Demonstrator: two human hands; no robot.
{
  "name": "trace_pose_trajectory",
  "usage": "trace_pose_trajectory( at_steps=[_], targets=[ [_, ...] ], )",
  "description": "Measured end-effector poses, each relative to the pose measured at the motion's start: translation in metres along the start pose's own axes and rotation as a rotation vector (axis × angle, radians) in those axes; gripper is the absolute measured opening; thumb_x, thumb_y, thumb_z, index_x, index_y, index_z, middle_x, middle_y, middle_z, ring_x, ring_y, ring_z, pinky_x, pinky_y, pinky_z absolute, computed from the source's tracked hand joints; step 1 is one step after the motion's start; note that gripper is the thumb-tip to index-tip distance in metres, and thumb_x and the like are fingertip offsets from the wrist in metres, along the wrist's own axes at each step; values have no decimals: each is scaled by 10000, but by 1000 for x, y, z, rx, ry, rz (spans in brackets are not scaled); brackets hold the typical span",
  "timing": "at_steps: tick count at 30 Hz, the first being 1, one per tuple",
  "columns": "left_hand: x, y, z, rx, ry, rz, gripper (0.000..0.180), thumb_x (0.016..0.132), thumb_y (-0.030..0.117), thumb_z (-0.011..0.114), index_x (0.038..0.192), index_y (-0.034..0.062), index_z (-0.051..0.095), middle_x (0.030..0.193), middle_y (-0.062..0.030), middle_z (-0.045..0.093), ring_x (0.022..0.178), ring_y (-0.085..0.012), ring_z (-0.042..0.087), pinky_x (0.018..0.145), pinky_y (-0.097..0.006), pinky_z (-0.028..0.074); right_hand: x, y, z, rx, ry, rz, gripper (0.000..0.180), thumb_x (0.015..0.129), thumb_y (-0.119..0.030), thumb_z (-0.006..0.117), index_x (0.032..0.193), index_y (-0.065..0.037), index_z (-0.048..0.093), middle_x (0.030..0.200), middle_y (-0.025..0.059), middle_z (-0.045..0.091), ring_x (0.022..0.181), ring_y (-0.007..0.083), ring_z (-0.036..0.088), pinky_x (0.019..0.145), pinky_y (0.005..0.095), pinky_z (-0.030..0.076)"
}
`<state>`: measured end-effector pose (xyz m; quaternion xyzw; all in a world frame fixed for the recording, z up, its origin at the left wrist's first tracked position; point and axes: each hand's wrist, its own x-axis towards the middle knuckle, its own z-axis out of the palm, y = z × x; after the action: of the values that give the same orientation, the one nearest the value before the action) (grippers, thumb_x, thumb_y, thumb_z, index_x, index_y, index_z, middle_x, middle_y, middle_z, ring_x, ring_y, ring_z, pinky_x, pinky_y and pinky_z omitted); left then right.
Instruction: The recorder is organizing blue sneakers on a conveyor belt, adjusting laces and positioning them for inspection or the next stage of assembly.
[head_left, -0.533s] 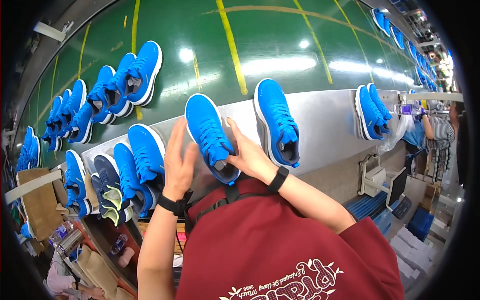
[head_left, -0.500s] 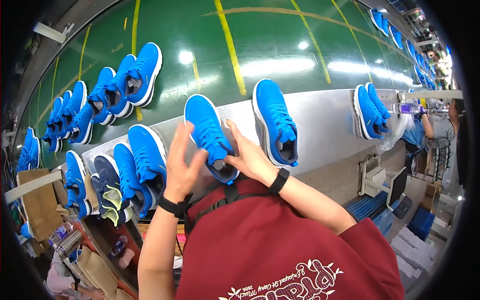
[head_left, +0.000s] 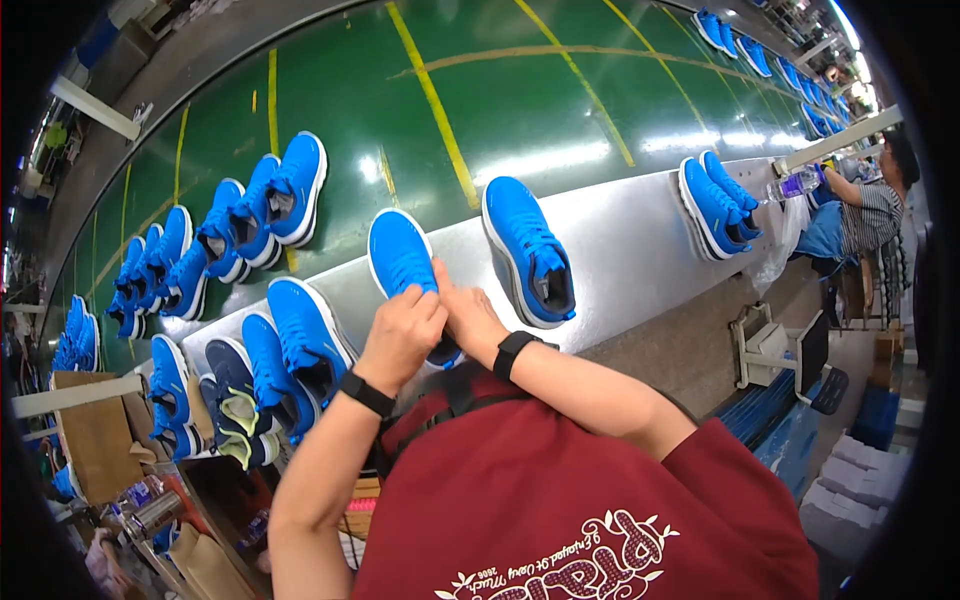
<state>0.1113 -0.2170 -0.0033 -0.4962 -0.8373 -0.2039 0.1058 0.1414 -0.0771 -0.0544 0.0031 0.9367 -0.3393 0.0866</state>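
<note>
A blue sneaker (head_left: pixel 398 248) with a white sole stands on the metal ledge, toe pointing away from me. Over its laces and tongue my left hand (head_left: pixel 402 332) is closed, fingers bunched; exactly which part it pinches is hidden. My right hand (head_left: pixel 470 312) grips the shoe's right side near the ankle opening, one finger stretched along the upper. Just to the right stands another blue sneaker (head_left: pixel 530 245), untouched. To the left, a pair of blue sneakers (head_left: pixel 305 325) and a dark navy shoe (head_left: pixel 228 370) with a pale green lining sit close together.
Beyond the metal ledge (head_left: pixel 620 240) lies a green surface (head_left: pixel 340 80) with yellow lines, bearing a row of blue sneakers (head_left: pixel 298 185) at left. Another blue pair (head_left: pixel 712 215) stands farther right, near a person in a striped top (head_left: pixel 870 215). A cardboard sheet (head_left: pixel 95 430) is at lower left.
My left hand has moved in from beside the shoe and closed over its laces. My right hand has settled against the shoe's side. The whole view has shifted slightly.
</note>
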Motion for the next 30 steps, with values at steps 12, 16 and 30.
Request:
trace_pose_trajectory(
  at_steps=[12,16,30],
  targets=[
    [-43,2,39,-242,284,-739,914,663,152,806,1401,-11,291,1332,-246,396,1220,-414,401,1023,-453,342,-10,-7,-37,561,-108,109,529,881,-99,579,1375,-7,413,1246,197,589,1132,299,593,943,373,476],
    [-46,-1,54,-302,226,-745,991,663,154,791,1446,-25,211,1360,-261,371,1239,-420,390,1030,-473,319,-17,-19,-25,327,164,-156,438,908,-49,542,1341,-41,481,1209,189,609,1098,310,607,917,337,485],
    [-44,-5,51,-391,150,-821,1040,586,94,799,1452,21,229,1367,-202,396,1267,-375,390,1035,-460,310,45,-11,-79,567,-485,201,443,849,-38,663,1269,-4,526,816,56,708,715,72,631,654,235,503]
  ],
)
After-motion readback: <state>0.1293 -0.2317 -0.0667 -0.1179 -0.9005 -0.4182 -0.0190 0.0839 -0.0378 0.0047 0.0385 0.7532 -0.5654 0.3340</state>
